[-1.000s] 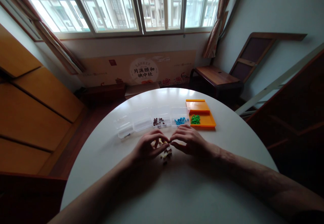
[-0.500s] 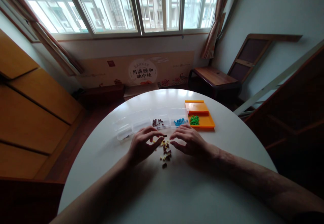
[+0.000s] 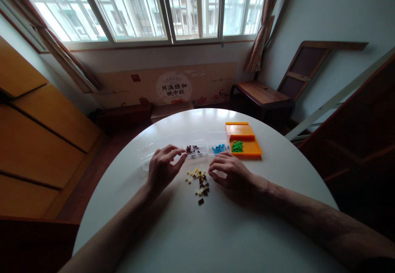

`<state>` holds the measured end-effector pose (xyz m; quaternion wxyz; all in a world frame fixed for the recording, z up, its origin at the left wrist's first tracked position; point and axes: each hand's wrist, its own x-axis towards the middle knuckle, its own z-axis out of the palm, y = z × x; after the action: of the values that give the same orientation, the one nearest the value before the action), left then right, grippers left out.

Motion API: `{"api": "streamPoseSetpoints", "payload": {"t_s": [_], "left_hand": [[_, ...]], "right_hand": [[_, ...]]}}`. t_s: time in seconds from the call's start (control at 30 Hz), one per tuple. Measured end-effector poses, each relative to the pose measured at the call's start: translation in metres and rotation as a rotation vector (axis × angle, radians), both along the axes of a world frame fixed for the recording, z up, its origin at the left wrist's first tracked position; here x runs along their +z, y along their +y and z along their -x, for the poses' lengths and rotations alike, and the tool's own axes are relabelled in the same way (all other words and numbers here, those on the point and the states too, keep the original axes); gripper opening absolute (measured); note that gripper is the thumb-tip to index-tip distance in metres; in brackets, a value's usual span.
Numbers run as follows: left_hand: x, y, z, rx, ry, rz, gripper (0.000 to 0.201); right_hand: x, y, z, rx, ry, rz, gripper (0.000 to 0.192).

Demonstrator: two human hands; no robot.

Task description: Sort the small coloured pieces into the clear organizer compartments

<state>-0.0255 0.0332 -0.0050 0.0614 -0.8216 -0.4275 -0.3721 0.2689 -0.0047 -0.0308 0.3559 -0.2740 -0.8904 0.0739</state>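
The left hand reaches, fingers loosely spread and holding nothing visible, toward the clear box of brown pieces. Mixed small pieces lie on the white table between the hands. The right hand rests curled beside them; whether it grips anything is unclear. The wall banner reads 月满颐和映中秋.

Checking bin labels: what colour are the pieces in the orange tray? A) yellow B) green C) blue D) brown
B: the orange tray holds a small heap of green pieces; the blue pieces sit in the clear box just left of it.
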Motion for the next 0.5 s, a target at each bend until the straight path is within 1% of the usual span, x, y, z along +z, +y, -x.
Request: {"api": "streamPoseSetpoints", "payload": {"t_s": [0.07, 0.17, 0.23, 0.4, 0.5], "left_hand": [[0.001, -0.002, 0.0, -0.099, -0.004, 0.037, 0.016], [0.002, -0.004, -0.001, -0.306, 0.01, 0.135, 0.011], [0.002, -0.007, -0.001, -0.416, 0.028, 0.2, 0.008], [0.004, -0.015, -0.006, -0.561, 0.057, 0.289, 0.004], [0.002, -0.019, -0.009, -0.629, 0.062, 0.32, 0.008]], "right_hand": [[0.0, 0.0, 0.0, -0.006, -0.002, 0.006, 0.007], [0.001, -0.001, 0.001, -0.008, -0.009, 0.009, 0.007], [0.001, -0.001, 0.001, -0.004, -0.016, 0.008, 0.007], [0.001, -0.002, 0.001, 0.009, -0.027, 0.024, 0.006], [0.001, -0.002, 0.001, 0.032, -0.032, 0.025, 0.007]]}}
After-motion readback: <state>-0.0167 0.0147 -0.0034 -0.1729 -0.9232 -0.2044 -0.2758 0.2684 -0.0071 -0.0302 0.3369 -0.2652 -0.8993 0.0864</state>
